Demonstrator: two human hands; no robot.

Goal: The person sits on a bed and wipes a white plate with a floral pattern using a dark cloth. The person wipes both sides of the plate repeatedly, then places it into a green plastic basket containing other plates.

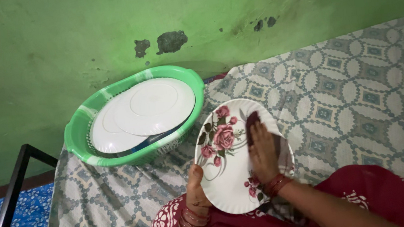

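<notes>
Patterned bedsheet (335, 82) lies below a green wall. Head view: my left hand (196, 187) is closed on the lower edge of a rose-print plate (226, 170), holding it tilted over my lap. My right hand (264, 154) lies flat, pressing a dark cloth (252, 123) onto the plate's face. Near it, a green basket (79, 134) holds white plates (152, 105).

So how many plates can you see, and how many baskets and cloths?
Plates: 3, one rose-patterned plate held in the left hand, and two plain white plates upside down in the basket
Baskets: 1, the green basket
Cloths: 1, a dark red cloth under the right hand
Total: 5
</notes>
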